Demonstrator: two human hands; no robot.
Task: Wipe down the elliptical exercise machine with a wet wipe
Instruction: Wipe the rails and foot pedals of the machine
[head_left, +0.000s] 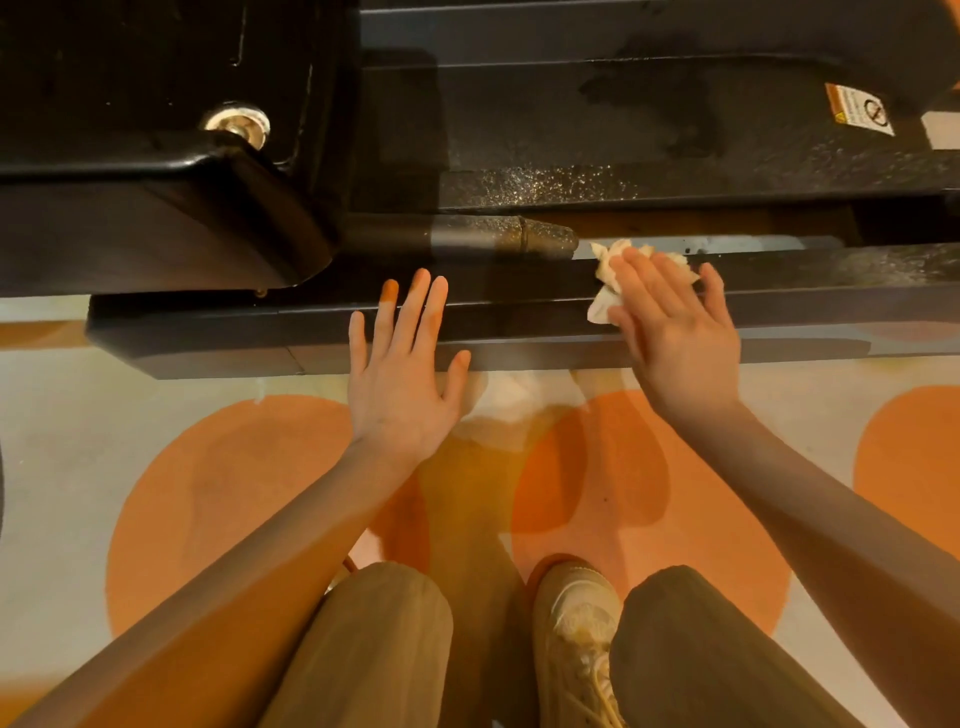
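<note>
Right hand lies flat, fingers straight and slightly spread, pressing a crumpled wet wipe onto the black base rail of the elliptical machine. Nothing is curled round the wipe; it is pinned under the fingers, bunched edges showing at the far and left sides of the hand.

Left hand is open too, fingers straight, fingertips over the same rail, holding nothing. Whether it touches the rail or hovers, cannot tell.

Key relation: the rail's long axis runs left–right across the scene, and the wipe sits about midway along what shows of it. Unwiped length extends both ways from the grip: right toward the frame edge, left under the open hand toward the rail's end near the black housing.

Judgement: the stroke should follow the rail's long axis. The right hand is already on the wipe, so it drives. Dusty speckling on the far platform suggests more remains.
</note>
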